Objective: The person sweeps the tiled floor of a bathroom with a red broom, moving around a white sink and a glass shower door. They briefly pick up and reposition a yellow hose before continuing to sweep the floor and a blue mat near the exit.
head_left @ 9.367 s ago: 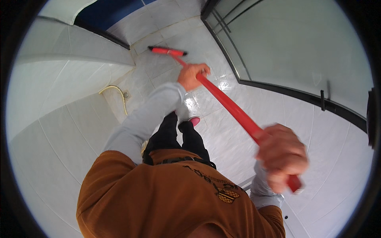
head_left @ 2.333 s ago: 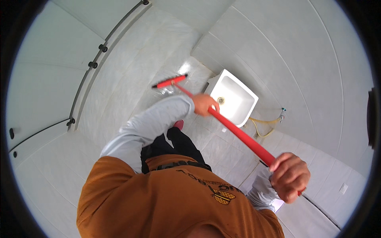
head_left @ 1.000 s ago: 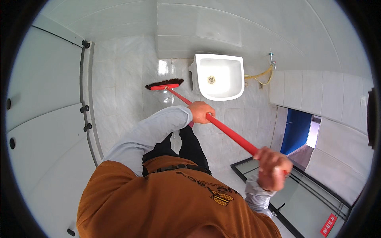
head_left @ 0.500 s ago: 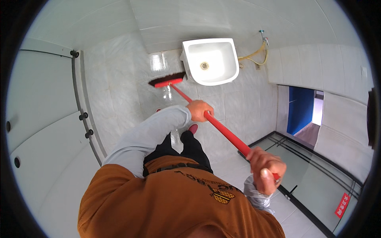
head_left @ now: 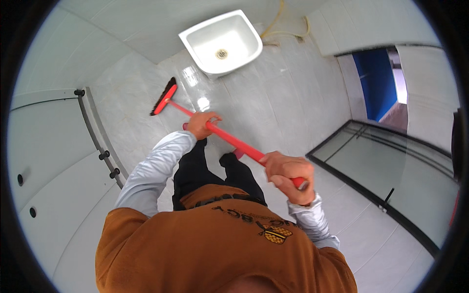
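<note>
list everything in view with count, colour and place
broom: 1, red and black, middle
sink: 1, white, top
hose: count unclear, yellow, right of sink
stall panels: at least 2, pale, left
fittings: several, black, left
glass door: 1, black frame, right
panel: 1, blue, upper right
tiled floor: 1, grey, centre
shoes: 2, pink, centre
trousers: 1, black, centre
shirt: 1, brown, bottom
sleeves: 2, pale grey, beside shirt
left hand: 1, bare, around broom
right hand: 1, bare, near broom's end

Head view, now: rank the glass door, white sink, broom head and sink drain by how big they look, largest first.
1. Glass door
2. White sink
3. Broom head, bristles included
4. Sink drain

Apparent size only; the fisheye bends shapes.
</note>
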Demonstrator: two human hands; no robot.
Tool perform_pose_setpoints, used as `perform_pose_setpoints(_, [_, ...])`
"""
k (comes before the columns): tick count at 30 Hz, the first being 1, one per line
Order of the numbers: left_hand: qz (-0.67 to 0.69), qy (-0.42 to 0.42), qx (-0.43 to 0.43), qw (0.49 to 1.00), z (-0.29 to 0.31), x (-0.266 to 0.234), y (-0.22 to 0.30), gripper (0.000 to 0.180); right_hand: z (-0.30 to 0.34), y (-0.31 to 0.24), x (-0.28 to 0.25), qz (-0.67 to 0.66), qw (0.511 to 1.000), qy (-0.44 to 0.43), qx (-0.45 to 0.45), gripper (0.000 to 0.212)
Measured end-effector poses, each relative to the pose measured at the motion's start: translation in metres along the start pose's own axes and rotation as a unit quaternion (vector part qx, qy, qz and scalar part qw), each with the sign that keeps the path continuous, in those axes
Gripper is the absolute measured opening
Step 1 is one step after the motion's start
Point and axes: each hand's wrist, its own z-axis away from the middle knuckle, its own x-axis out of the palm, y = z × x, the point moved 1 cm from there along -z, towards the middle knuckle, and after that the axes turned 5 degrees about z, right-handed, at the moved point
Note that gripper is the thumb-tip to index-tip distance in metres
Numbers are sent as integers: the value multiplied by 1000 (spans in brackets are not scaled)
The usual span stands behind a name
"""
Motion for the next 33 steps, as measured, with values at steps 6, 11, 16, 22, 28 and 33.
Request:
perform_pose_setpoints(6, [104, -35, 118, 987, -64, 160, 112, 18, 94, -47, -100, 65, 996, 53, -16, 30])
perform_pose_setpoints(11, [119, -92, 156, 976, -94, 219, 169, 18, 158, -47, -124, 163, 982, 86, -29, 25])
perform_pose_setpoints(16, [80, -181, 190, 962, -65, 263, 241, 16, 213, -92, -155, 104, 963, 211, -131, 24])
perform_pose_setpoints(22, [40, -319, 216, 922, -78, 293, 208, 18, 244, -44, -146, 64, 952, 294, -49, 22])
perform_pose_setpoints(28, [-43, -290, 262, 920, -200, 264, 155, 22, 169, 24, -154, 172, 950, 258, -29, 8])
perform_pose_setpoints(33, [44, -240, 251, 937, -221, 259, 217, 18, 141, -38, -203, 125, 884, 442, -89, 16])
